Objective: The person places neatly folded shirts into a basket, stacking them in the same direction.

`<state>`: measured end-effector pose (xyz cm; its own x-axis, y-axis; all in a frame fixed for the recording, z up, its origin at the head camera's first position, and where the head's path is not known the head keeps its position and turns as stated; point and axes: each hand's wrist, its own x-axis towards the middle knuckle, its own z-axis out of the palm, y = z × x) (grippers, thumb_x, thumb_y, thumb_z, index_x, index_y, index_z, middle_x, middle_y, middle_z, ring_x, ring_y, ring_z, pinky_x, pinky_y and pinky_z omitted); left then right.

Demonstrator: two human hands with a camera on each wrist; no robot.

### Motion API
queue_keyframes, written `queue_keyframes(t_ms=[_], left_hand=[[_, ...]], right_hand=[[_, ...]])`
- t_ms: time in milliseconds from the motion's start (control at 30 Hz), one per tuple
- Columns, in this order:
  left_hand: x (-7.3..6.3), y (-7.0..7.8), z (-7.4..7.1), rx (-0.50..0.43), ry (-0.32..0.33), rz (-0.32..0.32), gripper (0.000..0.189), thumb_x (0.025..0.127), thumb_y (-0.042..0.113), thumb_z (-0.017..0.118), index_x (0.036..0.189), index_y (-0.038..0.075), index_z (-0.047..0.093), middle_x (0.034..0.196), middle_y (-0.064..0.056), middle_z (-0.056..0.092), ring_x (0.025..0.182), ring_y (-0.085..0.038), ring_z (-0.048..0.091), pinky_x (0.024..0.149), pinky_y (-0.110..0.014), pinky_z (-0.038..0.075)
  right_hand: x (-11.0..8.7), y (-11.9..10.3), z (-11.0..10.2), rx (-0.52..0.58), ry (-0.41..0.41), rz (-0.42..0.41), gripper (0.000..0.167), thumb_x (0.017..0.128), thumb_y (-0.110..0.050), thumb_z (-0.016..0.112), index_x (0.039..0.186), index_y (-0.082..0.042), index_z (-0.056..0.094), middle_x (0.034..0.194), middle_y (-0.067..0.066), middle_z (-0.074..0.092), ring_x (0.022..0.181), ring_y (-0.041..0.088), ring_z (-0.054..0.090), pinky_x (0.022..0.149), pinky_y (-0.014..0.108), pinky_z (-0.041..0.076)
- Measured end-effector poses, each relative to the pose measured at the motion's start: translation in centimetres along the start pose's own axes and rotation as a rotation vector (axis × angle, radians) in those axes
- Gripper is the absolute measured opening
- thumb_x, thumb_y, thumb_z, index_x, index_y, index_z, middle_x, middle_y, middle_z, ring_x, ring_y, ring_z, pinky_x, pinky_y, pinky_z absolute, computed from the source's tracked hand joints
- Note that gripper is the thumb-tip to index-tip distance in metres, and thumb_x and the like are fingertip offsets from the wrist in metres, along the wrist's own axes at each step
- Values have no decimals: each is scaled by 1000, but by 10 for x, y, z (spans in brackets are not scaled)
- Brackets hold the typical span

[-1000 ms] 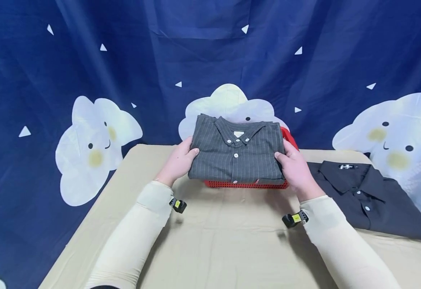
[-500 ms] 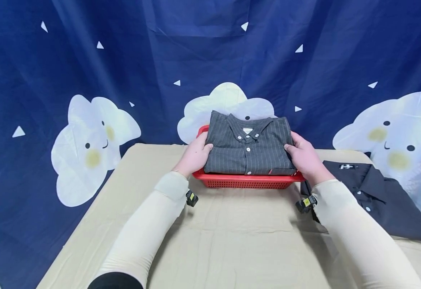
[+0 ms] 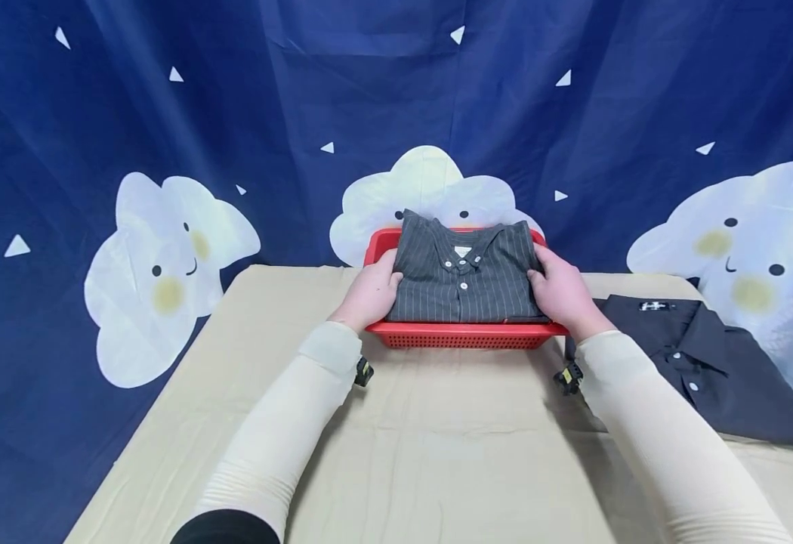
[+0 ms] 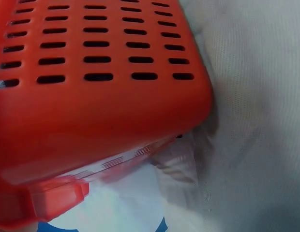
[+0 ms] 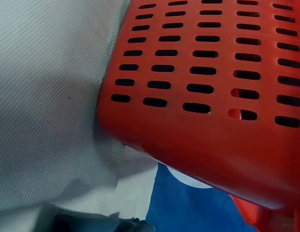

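A folded dark grey pinstriped shirt with a button-down collar lies within the red basket, its collar end raised toward the back rim. My left hand holds the shirt's left side, thumb on top and fingers hidden. On the opposite side my right hand grips the fabric the same way. Both wrist views are filled mostly by the slotted basket wall, seen at the left as red plastic and at the right as a red corner; neither shows fingers on the shirt.
Right of the basket, a folded black collared shirt lies on the beige-covered table, partly behind my right forearm. A dark blue curtain with cloud prints hangs just behind the table.
Both hands have lowered the striped shirt, which earlier covered most of the basket, down inside its rim. It first shifted right, then slightly back left. The black shirt has stayed put.
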<state>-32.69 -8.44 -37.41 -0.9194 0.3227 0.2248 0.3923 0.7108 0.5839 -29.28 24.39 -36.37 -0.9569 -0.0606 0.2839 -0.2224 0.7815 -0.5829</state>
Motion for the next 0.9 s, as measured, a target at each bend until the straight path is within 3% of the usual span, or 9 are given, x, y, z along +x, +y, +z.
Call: queue_keyframes(t_ms=[133, 367, 633, 767, 900], left_hand=[[1, 2, 4, 113, -18, 0, 53, 103, 18, 58, 151, 10, 38, 139, -13, 60, 125, -27, 59, 111, -44, 41], [1, 6, 7, 200, -62, -34, 55, 103, 20, 58, 153, 11, 37, 140, -9, 59, 123, -24, 60, 111, -42, 41], [1, 6, 8, 199, -84, -89, 61, 102, 23, 59, 156, 12, 33, 144, -8, 56, 126, -24, 58, 111, -45, 41], [2, 6, 8, 195, -80, -126, 70, 101, 24, 60, 160, 11, 25, 148, -11, 52, 127, -26, 57, 110, -45, 42], [3, 7, 8, 203, -63, -135, 80, 100, 24, 61, 164, 15, 13, 140, -12, 59, 119, -26, 63, 106, -44, 46]], right_hand=[[0, -1, 3, -65, -5, 2, 53, 101, -4, 51, 153, -3, 40, 138, 31, 53, 125, 50, 52, 105, 63, 38], [2, -4, 10, -164, -94, 62, 59, 101, -6, 52, 155, 0, 30, 140, 34, 50, 123, 51, 53, 106, 64, 37], [2, -9, 11, -187, -93, 87, 64, 100, -8, 53, 157, -1, 25, 137, 36, 51, 122, 51, 54, 105, 64, 38], [1, -10, 12, -181, -82, 86, 69, 99, -10, 54, 158, -3, 21, 135, 36, 53, 120, 50, 56, 104, 63, 40], [1, -10, 11, -168, -101, 96, 81, 98, -18, 56, 162, -7, 8, 140, 35, 49, 123, 51, 53, 105, 64, 38]])
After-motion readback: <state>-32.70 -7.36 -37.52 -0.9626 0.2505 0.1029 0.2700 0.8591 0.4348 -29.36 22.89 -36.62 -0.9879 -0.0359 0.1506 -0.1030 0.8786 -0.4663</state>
